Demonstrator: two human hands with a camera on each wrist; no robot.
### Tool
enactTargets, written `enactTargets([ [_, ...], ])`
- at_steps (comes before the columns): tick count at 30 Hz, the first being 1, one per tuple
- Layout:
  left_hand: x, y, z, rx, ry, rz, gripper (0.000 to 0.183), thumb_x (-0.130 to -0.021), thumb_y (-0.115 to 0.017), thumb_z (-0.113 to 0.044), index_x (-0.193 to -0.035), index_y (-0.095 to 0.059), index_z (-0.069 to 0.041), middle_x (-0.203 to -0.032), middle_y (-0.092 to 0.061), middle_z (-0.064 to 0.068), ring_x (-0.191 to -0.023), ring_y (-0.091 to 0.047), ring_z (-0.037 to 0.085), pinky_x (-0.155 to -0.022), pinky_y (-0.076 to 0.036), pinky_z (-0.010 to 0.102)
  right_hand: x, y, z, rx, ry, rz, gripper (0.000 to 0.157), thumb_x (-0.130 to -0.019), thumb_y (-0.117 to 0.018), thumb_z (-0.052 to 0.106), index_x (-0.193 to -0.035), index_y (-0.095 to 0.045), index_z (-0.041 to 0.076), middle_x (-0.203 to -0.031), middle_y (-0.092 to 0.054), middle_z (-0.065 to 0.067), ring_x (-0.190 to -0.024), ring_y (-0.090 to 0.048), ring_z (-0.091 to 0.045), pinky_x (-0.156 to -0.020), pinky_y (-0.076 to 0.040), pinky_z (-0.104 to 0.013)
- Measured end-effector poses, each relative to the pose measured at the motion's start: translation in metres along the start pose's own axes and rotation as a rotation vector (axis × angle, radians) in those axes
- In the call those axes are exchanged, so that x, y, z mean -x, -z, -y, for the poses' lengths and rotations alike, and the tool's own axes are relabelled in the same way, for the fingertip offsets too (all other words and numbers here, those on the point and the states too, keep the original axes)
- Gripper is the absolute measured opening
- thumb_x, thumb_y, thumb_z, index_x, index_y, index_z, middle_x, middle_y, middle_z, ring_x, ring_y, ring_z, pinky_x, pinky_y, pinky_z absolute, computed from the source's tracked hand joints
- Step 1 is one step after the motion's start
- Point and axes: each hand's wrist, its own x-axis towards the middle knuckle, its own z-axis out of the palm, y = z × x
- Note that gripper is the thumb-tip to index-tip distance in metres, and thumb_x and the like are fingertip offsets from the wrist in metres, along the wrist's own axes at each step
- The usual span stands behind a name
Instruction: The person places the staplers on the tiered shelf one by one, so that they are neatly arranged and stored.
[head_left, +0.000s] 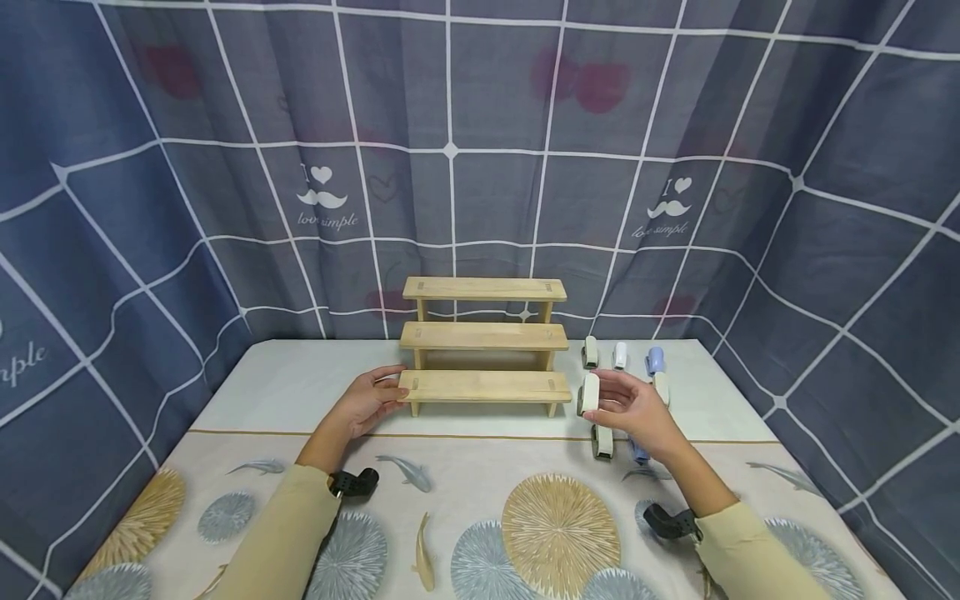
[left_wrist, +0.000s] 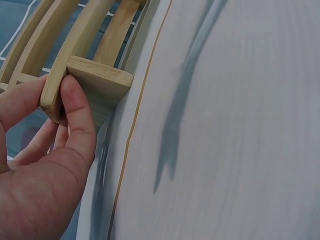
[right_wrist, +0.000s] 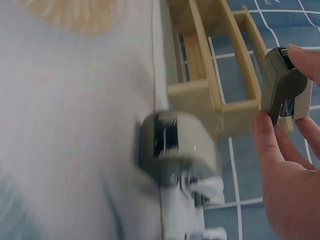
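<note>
A wooden three-step stand (head_left: 484, 385) stands at the middle of the table. My left hand (head_left: 367, 402) pinches the left end of its lowest board; in the left wrist view, the thumb (left_wrist: 77, 102) lies on the near side of that board (left_wrist: 54, 95). To the right of the stand, my right hand (head_left: 633, 410) holds a small white and grey-green stapler (head_left: 588, 395) between thumb and fingertips. The right wrist view shows the held stapler (right_wrist: 282, 82) upright, its dark grey-green side towards the camera. Below it sits another stapler (right_wrist: 180, 145) of the same colours.
Around my right hand stand several small staplers: a white and grey-green one (head_left: 590, 353), a white one (head_left: 620, 356), a blue one (head_left: 655, 360) and another pale one (head_left: 602, 442). A patterned cloth (head_left: 420, 533) covers the table's front. A checked curtain (head_left: 487, 200) encloses the back and sides.
</note>
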Motion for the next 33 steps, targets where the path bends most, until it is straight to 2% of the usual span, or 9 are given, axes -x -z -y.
enactTargets([
  [7,-0.001,0.001,0.0,-0.017,0.009,-0.01,0.065,-0.096,-0.062,0.008,-0.156,-0.035,0.003,-0.119,-0.061,0.011,-0.09,-0.07,0.01,-0.079,-0.062,0.023,-0.02,-0.019,0.003,-0.035,0.019,0.03,0.079,-0.08,-0.086,0.003,-0.149,-0.047,-0.002,-0.141,-0.055,-0.03,-0.114,-0.065,-0.007,-0.095,-0.058,-0.023],
  [17,-0.002,0.002,0.001,-0.019,0.008,0.006,0.066,-0.097,-0.061,0.008,-0.157,-0.033,0.003,-0.123,-0.06,0.013,-0.092,-0.07,0.011,-0.082,-0.062,0.024,-0.044,-0.045,0.017,-0.081,0.024,0.062,0.076,-0.078,-0.086,0.0,-0.145,-0.052,-0.002,-0.137,-0.059,-0.029,-0.113,-0.067,-0.015,-0.095,-0.059,-0.025],
  [27,-0.002,0.004,0.001,-0.014,0.004,0.021,0.067,-0.097,-0.06,0.009,-0.157,-0.031,0.005,-0.119,-0.062,0.012,-0.092,-0.07,0.011,-0.082,-0.062,0.023,-0.075,-0.076,0.025,-0.154,0.072,0.119,0.072,-0.076,-0.086,-0.003,-0.141,-0.055,-0.001,-0.135,-0.06,-0.029,-0.113,-0.069,-0.022,-0.097,-0.059,-0.029],
  [33,-0.001,0.004,0.001,-0.015,0.005,0.021,0.066,-0.097,-0.06,0.009,-0.157,-0.032,0.005,-0.114,-0.063,0.009,-0.091,-0.07,0.011,-0.083,-0.062,0.023,-0.093,-0.094,0.037,-0.156,0.09,0.13,0.072,-0.075,-0.085,-0.006,-0.141,-0.056,-0.001,-0.135,-0.062,-0.026,-0.117,-0.068,-0.029,-0.099,-0.058,-0.031],
])
